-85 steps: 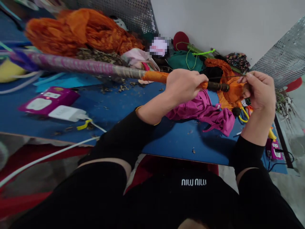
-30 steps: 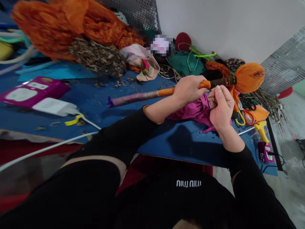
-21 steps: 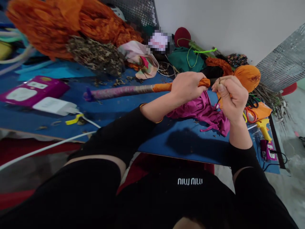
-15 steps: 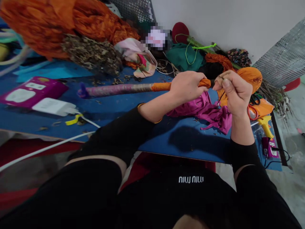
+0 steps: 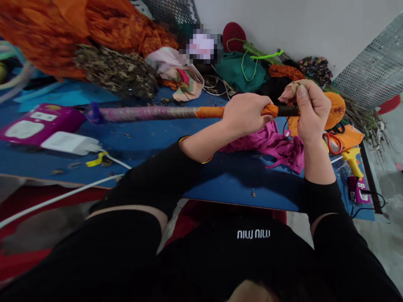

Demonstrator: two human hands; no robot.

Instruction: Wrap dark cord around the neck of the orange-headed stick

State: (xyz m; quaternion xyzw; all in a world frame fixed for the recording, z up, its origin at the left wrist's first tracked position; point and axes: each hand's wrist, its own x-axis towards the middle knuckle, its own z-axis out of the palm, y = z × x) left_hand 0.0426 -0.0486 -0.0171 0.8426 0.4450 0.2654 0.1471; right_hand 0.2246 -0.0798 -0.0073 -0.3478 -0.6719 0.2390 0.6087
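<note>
A long stick lies level across the view above the table, wrapped in purplish and greyish material on its left part. A dark blue tuft sits at its left end. My left hand is closed round the stick over a band of orange cloth. To the right of that band a dark bare stretch of stick shows. My right hand is closed in a pinch at this stretch; what its fingers hold is too small to make out. Magenta cloth lies crumpled beneath the hands.
On the blue table are a purple power strip, a white adapter, orange fabric, dried plant matter and green cloth. A yellow glue gun and red-handled scissors lie at right.
My right hand has risen slightly, and more of the dark stretch of stick shows beside it. The stick's left end has shifted up and left in view. My left hand keeps its grip.
</note>
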